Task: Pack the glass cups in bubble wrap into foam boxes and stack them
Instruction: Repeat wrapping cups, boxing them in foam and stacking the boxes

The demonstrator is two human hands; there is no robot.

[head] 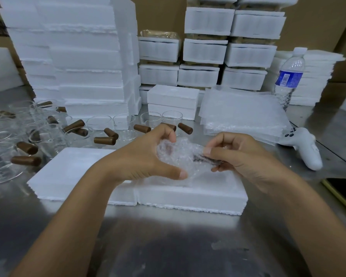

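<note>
Head view. Both hands are over the middle of the steel counter (168, 246).

The left hand (144, 156) grips a bubble-wrapped cup (178, 154): its fingers curl over the far side and its thumb presses the near side. The right hand (242, 156) pinches the right end of the same bundle between thumb and fingertips, and a dark piece shows through the wrap there. The bundle is held just above the recess of an open foam box (188, 198), which lies toward the near edge of the counter. It cannot be told whether bundle and box touch. A second foam piece (68, 170) lies flat against the box's left side, touching it.

Bare glass cups (100, 121) stand along the left edge and across the middle of the counter. Brown cylindrical pieces (105, 140) lie among them, some on the counter and some inside cups.

A stack of bubble wrap sheets (242, 112) lies toward the far right. A water bottle (290, 76) stands upright just behind it, and a white controller (306, 146) lies near the right edge.

Along the far edge is a tall stack of plain foam blocks (78, 56) at left and stacked closed foam boxes (206, 48) at centre.
</note>
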